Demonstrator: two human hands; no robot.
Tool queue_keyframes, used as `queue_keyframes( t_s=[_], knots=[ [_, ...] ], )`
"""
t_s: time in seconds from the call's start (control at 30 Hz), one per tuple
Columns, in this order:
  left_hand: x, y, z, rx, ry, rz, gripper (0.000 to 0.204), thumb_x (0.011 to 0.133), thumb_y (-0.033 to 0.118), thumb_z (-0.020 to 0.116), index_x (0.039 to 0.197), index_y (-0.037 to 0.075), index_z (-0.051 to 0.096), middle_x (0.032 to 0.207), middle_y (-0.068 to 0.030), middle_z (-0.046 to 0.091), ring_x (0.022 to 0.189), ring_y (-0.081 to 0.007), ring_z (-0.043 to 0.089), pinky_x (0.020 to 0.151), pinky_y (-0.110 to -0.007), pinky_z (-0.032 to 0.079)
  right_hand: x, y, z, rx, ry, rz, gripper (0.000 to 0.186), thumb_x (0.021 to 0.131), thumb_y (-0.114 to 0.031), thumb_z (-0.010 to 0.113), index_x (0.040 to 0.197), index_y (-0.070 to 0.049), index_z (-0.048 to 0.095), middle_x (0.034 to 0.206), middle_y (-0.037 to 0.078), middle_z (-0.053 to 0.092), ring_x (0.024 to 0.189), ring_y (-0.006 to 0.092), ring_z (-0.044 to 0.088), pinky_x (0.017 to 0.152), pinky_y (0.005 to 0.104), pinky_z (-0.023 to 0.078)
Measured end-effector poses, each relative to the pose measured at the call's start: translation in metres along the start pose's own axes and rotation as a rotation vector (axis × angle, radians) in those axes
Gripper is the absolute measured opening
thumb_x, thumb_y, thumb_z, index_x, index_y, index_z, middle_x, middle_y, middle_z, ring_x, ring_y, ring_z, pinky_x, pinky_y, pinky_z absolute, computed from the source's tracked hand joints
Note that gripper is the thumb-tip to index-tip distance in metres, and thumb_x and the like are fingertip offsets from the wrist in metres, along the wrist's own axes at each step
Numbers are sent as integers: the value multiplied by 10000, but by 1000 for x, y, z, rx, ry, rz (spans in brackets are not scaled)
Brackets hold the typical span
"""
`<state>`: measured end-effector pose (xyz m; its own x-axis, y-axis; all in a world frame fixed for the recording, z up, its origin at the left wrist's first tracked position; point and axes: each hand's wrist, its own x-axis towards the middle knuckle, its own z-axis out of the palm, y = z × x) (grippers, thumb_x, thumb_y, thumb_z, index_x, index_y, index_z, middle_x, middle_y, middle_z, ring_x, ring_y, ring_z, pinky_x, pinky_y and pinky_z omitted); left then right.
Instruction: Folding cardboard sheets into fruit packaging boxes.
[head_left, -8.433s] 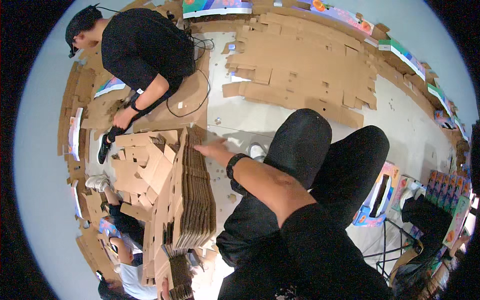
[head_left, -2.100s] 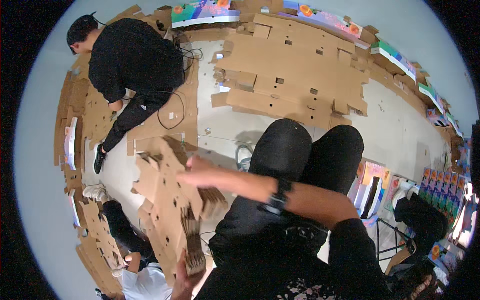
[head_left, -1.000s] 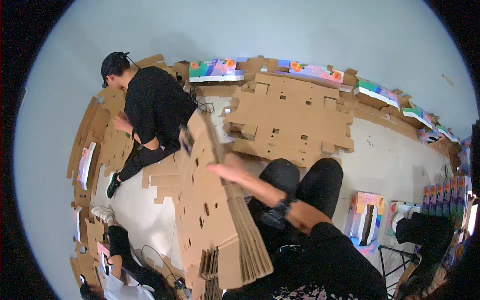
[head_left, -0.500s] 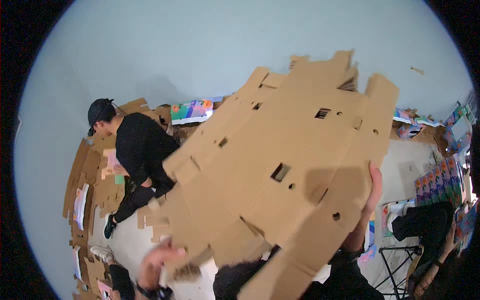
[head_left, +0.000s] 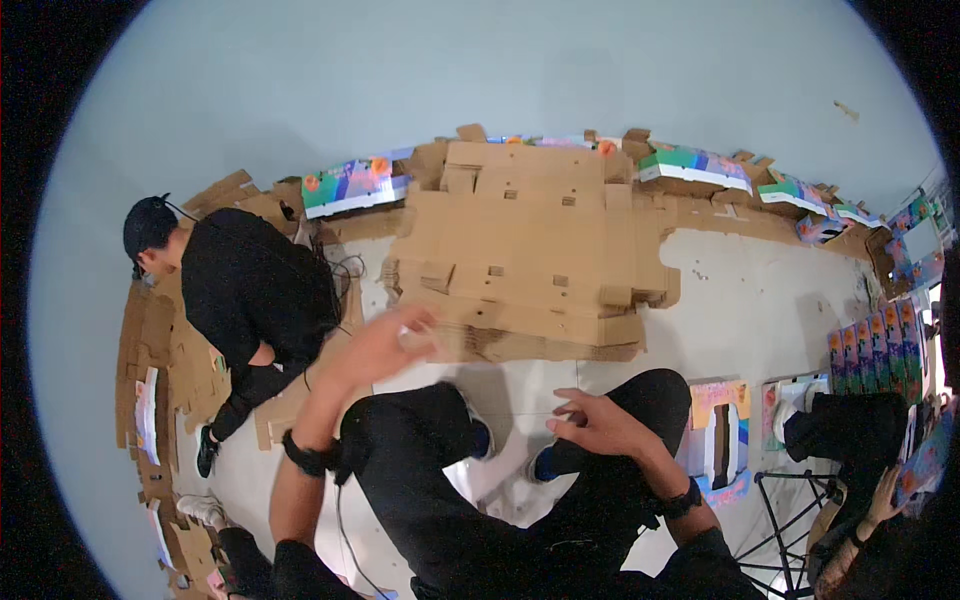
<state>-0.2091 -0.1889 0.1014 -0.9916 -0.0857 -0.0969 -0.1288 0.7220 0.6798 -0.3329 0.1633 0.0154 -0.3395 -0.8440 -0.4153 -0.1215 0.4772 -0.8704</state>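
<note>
A large brown flattened cardboard sheet (head_left: 540, 235) with small slots and folded flaps lies on a stack of cardboard on the floor in front of me. My left hand (head_left: 385, 345), a little blurred, is held up by the near left corner of the stack, its fingers apart and nothing in them. Over my right knee hovers my right hand (head_left: 603, 425), also with fingers apart and holding nothing; it is clear of the cardboard.
A person in black (head_left: 255, 290) bends over cardboard at the left. Colourful printed cartons (head_left: 350, 188) line the wall. A carton (head_left: 718, 440) lies beside my right knee, near a folding stool (head_left: 790, 520). More cartons (head_left: 875, 350) stand in a row at the right.
The cardboard sheet has left my hands and gone down onto the stack. Both hands have let go and drawn back toward my knees.
</note>
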Motion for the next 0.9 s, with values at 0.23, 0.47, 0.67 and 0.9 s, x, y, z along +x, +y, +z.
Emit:
queue_keyframes(
  t_s=[0.23,0.47,0.67,0.9],
  knots=[
    [23,101,99,-41,-531,335,511,923,289,675,1330,45,486,1075,-216,642,1023,-431,620,873,-496,512,12,-24,-21,-218,101,-185,555,930,-175,681,1416,-10,469,1231,175,683,1027,289,699,898,393,543],
    [54,85,124,22,-283,361,418,910,327,676,1123,6,513,950,-198,635,944,-409,630,816,-506,516,-26,-29,-100,-151,483,-217,406,946,-77,622,1339,-19,540,1164,119,694,1081,217,648,951,369,497],
    [46,86,141,209,-300,454,407,872,293,694,1075,-23,537,958,-159,642,930,-346,646,811,-457,514,51,104,-116,-342,683,62,485,901,-134,715,1337,-43,523,1144,138,670,1018,242,636,878,371,526],
    [15,89,124,267,-259,475,355,801,141,681,1078,-23,531,942,-156,629,937,-309,643,812,-410,508,130,221,-69,-881,542,79,889,667,-337,894,1402,-76,466,1425,146,480,1343,398,386,1047,532,410]
  ],
)
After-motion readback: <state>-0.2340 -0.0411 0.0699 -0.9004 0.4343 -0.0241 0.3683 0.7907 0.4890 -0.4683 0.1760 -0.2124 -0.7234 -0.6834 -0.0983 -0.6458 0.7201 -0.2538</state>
